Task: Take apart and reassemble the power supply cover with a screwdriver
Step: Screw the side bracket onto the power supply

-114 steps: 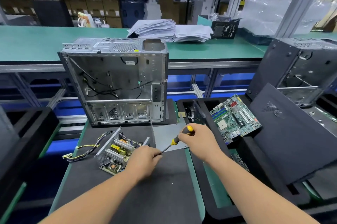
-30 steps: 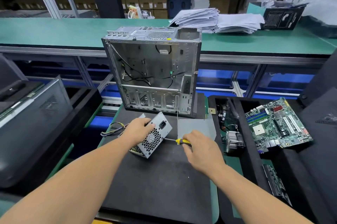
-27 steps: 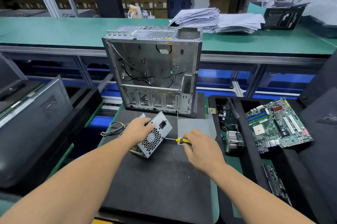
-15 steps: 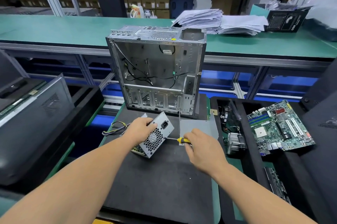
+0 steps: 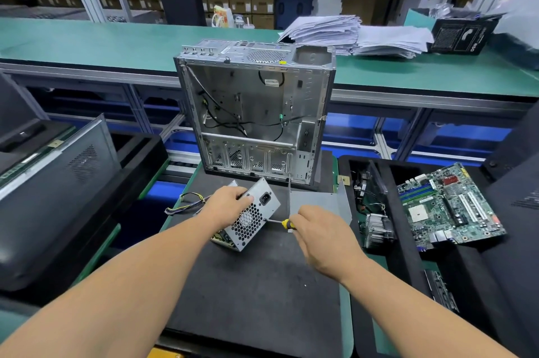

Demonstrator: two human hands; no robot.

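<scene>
A grey metal power supply [image 5: 253, 216] with a honeycomb fan grille stands tilted on the black mat [image 5: 253, 293]. My left hand [image 5: 226, 206] grips its top edge from the left. My right hand [image 5: 316, 233] holds a yellow-and-black screwdriver [image 5: 284, 223], whose shaft points left with its tip at the right edge of the grille face. A flat grey metal cover panel [image 5: 319, 203] lies on the mat behind my right hand. Coloured wires [image 5: 186, 203] trail from the power supply to the left.
An open empty computer case [image 5: 256, 112] stands upright just behind the mat. A motherboard [image 5: 449, 207] leans in a black foam tray on the right, beside a heatsink [image 5: 377, 229]. Another closed case [image 5: 49, 182] lies at left. Stacked papers [image 5: 350, 35] sit on the green bench.
Early on, the power supply lay open with its board exposed; now its grille face is up and the screwdriver tip is against it. Over the last second both hands stay almost still.
</scene>
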